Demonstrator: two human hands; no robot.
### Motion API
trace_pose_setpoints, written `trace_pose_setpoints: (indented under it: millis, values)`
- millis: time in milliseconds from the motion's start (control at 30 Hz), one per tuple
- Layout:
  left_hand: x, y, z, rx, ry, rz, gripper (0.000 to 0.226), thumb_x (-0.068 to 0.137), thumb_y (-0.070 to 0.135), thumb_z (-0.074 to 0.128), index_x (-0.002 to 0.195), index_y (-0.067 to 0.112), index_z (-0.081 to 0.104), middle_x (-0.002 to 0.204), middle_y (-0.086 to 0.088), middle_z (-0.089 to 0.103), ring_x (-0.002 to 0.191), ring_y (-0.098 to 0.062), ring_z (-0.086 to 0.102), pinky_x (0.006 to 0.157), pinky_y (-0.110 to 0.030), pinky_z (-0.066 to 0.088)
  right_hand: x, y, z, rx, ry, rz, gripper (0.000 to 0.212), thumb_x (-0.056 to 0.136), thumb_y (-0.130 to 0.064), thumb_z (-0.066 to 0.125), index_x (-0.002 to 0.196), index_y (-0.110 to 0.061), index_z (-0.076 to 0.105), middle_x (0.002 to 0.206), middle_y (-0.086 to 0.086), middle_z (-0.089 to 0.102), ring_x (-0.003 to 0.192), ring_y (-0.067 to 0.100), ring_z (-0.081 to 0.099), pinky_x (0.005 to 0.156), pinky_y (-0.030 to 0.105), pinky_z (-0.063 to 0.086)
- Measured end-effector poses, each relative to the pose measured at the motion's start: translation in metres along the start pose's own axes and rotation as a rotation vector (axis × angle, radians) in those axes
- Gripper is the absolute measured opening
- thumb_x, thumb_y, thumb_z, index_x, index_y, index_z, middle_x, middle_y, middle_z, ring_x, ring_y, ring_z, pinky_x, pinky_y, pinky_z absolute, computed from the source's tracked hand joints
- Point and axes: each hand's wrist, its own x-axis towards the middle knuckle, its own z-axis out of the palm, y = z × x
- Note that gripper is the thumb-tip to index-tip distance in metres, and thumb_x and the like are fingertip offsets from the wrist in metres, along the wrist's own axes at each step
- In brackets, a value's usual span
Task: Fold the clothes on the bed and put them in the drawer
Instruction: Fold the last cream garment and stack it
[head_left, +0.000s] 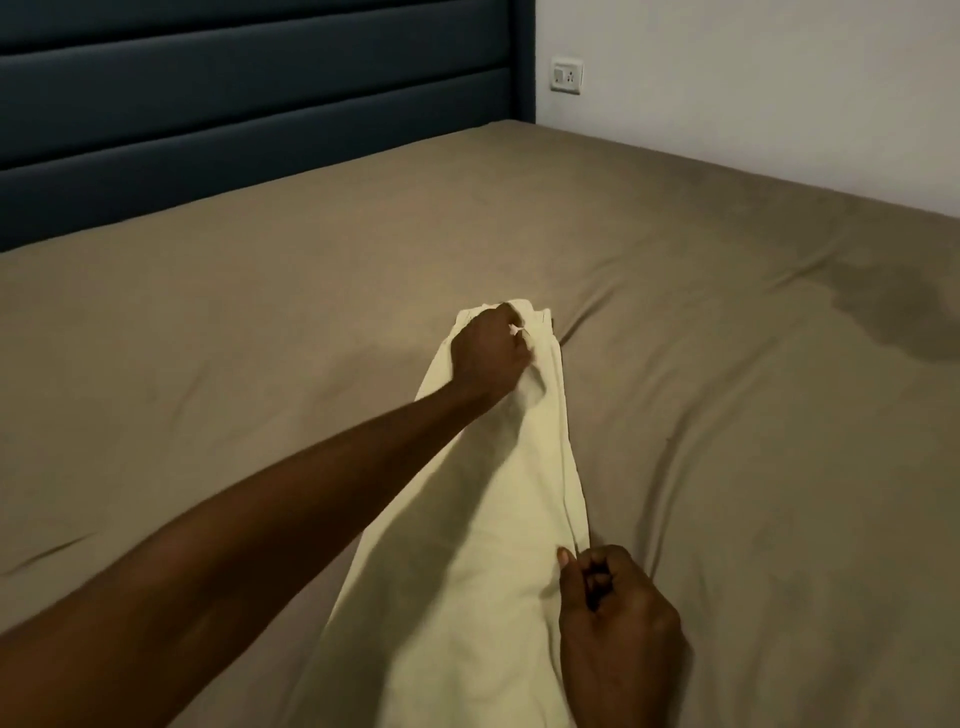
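Your left hand (488, 353) pinches the far end of the soft cream garment (498, 519), apparently trousers. Your right hand (615, 613) pinches its edge on the taupe bed (727, 415).

We have only one view, from the head, looking forward and steeply down across the bed (727, 364) toward the dark headboard (234, 104) and the white wall (779, 78) (a socket (567, 76) marks its far corner). It sits close: our arms enter from the lower edge, the wide lens bowing the mattress edges.
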Motion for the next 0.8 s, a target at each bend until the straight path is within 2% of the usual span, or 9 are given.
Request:
trace_pose_setpoints:
  millis: [67, 133, 200, 300, 433, 533, 600, 667, 800]
  values:
    - [-0.01, -0.023, -0.012, 0.152, 0.078, -0.122, 0.039, 0.091, 0.037, 0.065, 0.122, 0.014, 0.059, 0.123, -0.009, 0.063, 0.119, -0.031, 0.056, 0.094, -0.042, 0.047, -0.001, 0.0, 0.0, 0.064, 0.001, 0.028, 0.026, 0.084, -0.043, 0.078, 0.07, -0.033, 0.059, 0.061, -0.019, 0.062, 0.055, 0.006, 0.059, 0.054, 0.029, 0.047]
    - [-0.012, -0.053, -0.021, 0.224, -0.021, -0.29, 0.055, 0.088, 0.055, 0.067, 0.117, 0.01, 0.058, 0.124, -0.014, 0.06, 0.119, -0.036, 0.055, 0.091, -0.043, 0.048, -0.001, 0.0, 0.001, 0.155, 0.02, 0.03, 0.024, 0.087, -0.047, 0.074, 0.075, -0.033, 0.059, 0.065, -0.016, 0.063, 0.054, 0.005, 0.058, 0.055, 0.029, 0.048]
    - [-0.007, -0.076, -0.026, 0.128, -0.119, -0.351, 0.051, 0.083, 0.063, 0.067, 0.089, 0.013, 0.061, 0.1, -0.014, 0.068, 0.097, -0.035, 0.065, 0.072, -0.037, 0.047, -0.001, -0.001, 0.001, 0.169, 0.017, 0.014, 0.027, 0.086, -0.04, 0.08, 0.071, -0.031, 0.059, 0.062, -0.014, 0.061, 0.055, 0.009, 0.058, 0.051, 0.024, 0.043]
    - [0.006, -0.08, -0.029, -0.203, -0.073, -0.379, 0.037, 0.08, 0.039, 0.078, 0.061, 0.015, 0.056, 0.06, -0.004, 0.055, 0.062, -0.025, 0.056, 0.058, -0.032, 0.038, 0.0, -0.002, 0.003, 0.103, 0.002, -0.016, 0.024, 0.084, -0.033, 0.081, 0.071, -0.032, 0.062, 0.06, -0.016, 0.06, 0.052, 0.003, 0.056, 0.05, 0.024, 0.041]
    - [0.015, -0.065, -0.024, -0.438, 0.104, -0.357, 0.021, 0.079, 0.027, 0.083, 0.074, 0.019, 0.064, 0.07, 0.008, 0.063, 0.067, -0.014, 0.058, 0.066, -0.028, 0.044, 0.002, 0.001, 0.0, 0.295, 0.12, 0.064, 0.018, 0.086, -0.043, 0.066, 0.075, -0.028, 0.065, 0.06, -0.007, 0.062, 0.05, 0.012, 0.055, 0.054, 0.029, 0.043]
    - [0.012, -0.067, -0.016, -0.44, 0.125, -0.342, 0.02, 0.081, 0.032, 0.083, 0.082, 0.022, 0.066, 0.076, 0.008, 0.067, 0.072, -0.013, 0.061, 0.069, -0.027, 0.045, 0.002, 0.001, 0.0, 0.194, 0.113, -0.016, 0.022, 0.084, -0.042, 0.063, 0.07, -0.026, 0.062, 0.057, -0.007, 0.057, 0.049, 0.018, 0.055, 0.052, 0.036, 0.045]
    - [0.009, -0.07, -0.015, -0.264, 0.092, -0.373, 0.025, 0.079, 0.039, 0.083, 0.088, 0.023, 0.067, 0.086, 0.008, 0.07, 0.081, -0.015, 0.064, 0.073, -0.028, 0.047, 0.002, 0.002, 0.002, 0.129, 0.079, -0.035, 0.019, 0.085, -0.033, 0.068, 0.069, -0.026, 0.06, 0.056, -0.008, 0.055, 0.05, 0.019, 0.056, 0.051, 0.035, 0.049]
    - [0.009, -0.076, -0.017, -0.163, 0.014, -0.415, 0.037, 0.074, 0.048, 0.085, 0.084, 0.022, 0.062, 0.081, 0.008, 0.064, 0.073, -0.015, 0.058, 0.069, -0.029, 0.044, 0.003, 0.003, 0.004, 0.101, 0.075, -0.002, 0.023, 0.087, -0.026, 0.074, 0.069, -0.027, 0.059, 0.056, -0.009, 0.056, 0.051, 0.018, 0.057, 0.054, 0.037, 0.052]
    - [0.016, -0.089, -0.026, -0.351, -0.219, -0.497, 0.064, 0.07, 0.061, 0.085, 0.062, 0.015, 0.041, 0.064, 0.002, 0.044, 0.059, -0.016, 0.044, 0.052, -0.029, 0.03, 0.001, 0.003, 0.004, 0.136, 0.09, -0.013, 0.026, 0.089, -0.031, 0.075, 0.07, -0.032, 0.058, 0.066, -0.01, 0.06, 0.057, 0.017, 0.06, 0.057, 0.038, 0.052]
